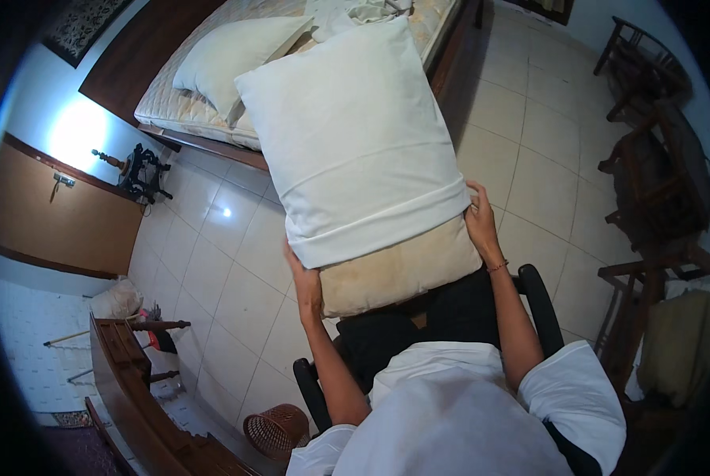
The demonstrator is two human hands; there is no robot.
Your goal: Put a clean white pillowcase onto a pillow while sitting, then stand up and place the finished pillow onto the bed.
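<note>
A pillow with a stained beige surface rests across my lap, its near end bare. Most of it is inside a white pillowcase, whose open edge is folded back in a band near me. The far end reaches over the bed's edge. My left hand grips the left side at the case's edge, fingers partly hidden beneath. On the right side, my right hand holds the pillowcase and pillow at the folded band, thumb and fingers curled around the edge.
On the bed's quilted mattress lie another pillow and crumpled white cloth. I sit in a chair with black armrests. A wicker-like wastebasket stands on the tiled floor at lower left. Wooden chairs line the right wall.
</note>
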